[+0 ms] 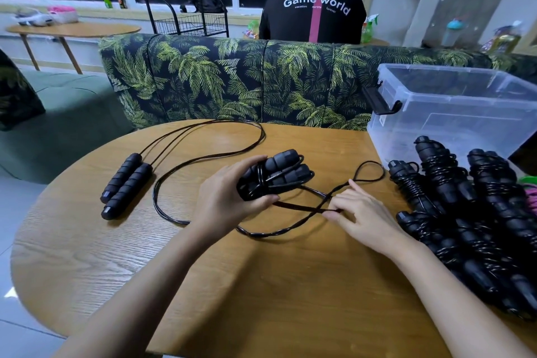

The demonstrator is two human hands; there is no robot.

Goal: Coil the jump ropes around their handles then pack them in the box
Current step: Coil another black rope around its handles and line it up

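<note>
- Left hand (229,197) reaches in above the worktop (261,285), its grip wrapped around paired jump-rope handles (276,176).
- Right hand (360,215) lies low, grip pinching the black cord (302,208).
- Clear plastic box (453,107) stands far right.

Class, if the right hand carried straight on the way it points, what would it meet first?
The right hand would likely meet the handles held in the left hand; depth unclear.
</note>
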